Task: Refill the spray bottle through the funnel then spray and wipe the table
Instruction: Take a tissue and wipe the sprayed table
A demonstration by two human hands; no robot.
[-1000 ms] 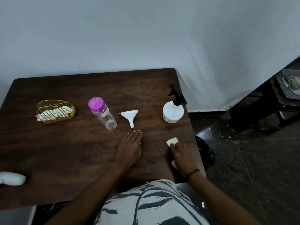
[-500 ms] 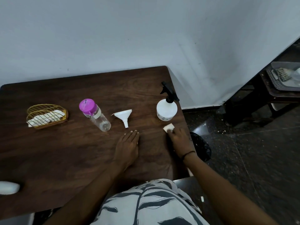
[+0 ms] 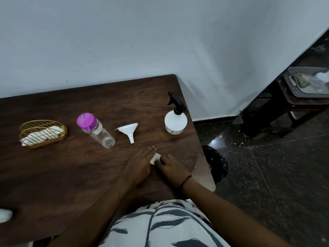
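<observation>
A white spray bottle (image 3: 175, 123) with a black trigger head stands near the right edge of the dark wooden table (image 3: 71, 175). A white funnel (image 3: 129, 131) lies on its side left of it. Further left lies a clear bottle (image 3: 97, 130) with a pink cap, tipped over. My right hand (image 3: 171, 167) presses a small white wipe (image 3: 155, 158) onto the table, fingers curled over it. My left hand (image 3: 140, 164) rests flat on the table, touching the wipe's left side.
A gold wire basket (image 3: 41, 133) with white cloths stands at the far left. A white object (image 3: 5, 215) shows at the left frame edge. A black bin bag (image 3: 216, 163) sits on the floor past the table's right edge. A dark stool with a tray (image 3: 306, 86) stands far right.
My right hand slid the wipe from beside the spray bottle leftward and toward me, up against my left hand. My left hand stayed flat in place.
</observation>
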